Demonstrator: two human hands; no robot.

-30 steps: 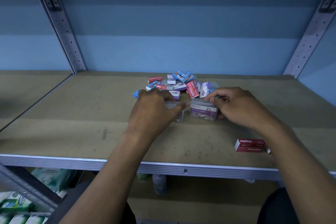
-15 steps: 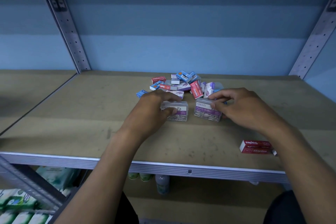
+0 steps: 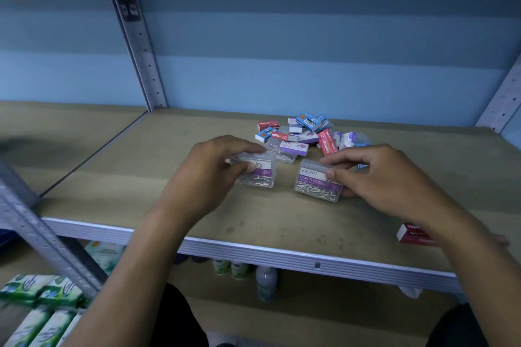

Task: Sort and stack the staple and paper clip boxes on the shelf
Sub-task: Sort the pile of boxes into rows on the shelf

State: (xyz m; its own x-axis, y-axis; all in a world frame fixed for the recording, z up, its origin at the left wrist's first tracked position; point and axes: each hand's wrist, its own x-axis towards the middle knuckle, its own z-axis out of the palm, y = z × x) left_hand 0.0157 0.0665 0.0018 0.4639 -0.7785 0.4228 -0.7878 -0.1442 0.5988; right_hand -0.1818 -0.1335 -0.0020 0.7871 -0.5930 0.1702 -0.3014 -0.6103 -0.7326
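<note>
Two clear paper clip boxes with purple labels sit on the wooden shelf (image 3: pixel 169 205). My left hand (image 3: pixel 208 172) grips the left paper clip box (image 3: pixel 260 176), fingers over its top and thumb on its front. My right hand (image 3: pixel 375 175) pinches the right paper clip box (image 3: pixel 314 184) at its top and right side. Behind them lies a loose pile of small staple boxes (image 3: pixel 307 132) in red, blue and purple-white. A lone red staple box (image 3: pixel 413 235) rests near the shelf's front right edge, partly hidden by my right forearm.
A metal upright (image 3: pixel 135 45) stands at the back left and another upright (image 3: pixel 501 98) at the back right. The shelf's metal front lip (image 3: pixel 282 256) runs across below my wrists. Bottles (image 3: pixel 266 282) and green packs (image 3: pixel 42 307) fill the lower shelf.
Both hands have drawn the two paper clip boxes apart and toward the front, away from the pile. The view has shifted left, so the pile sits further right.
</note>
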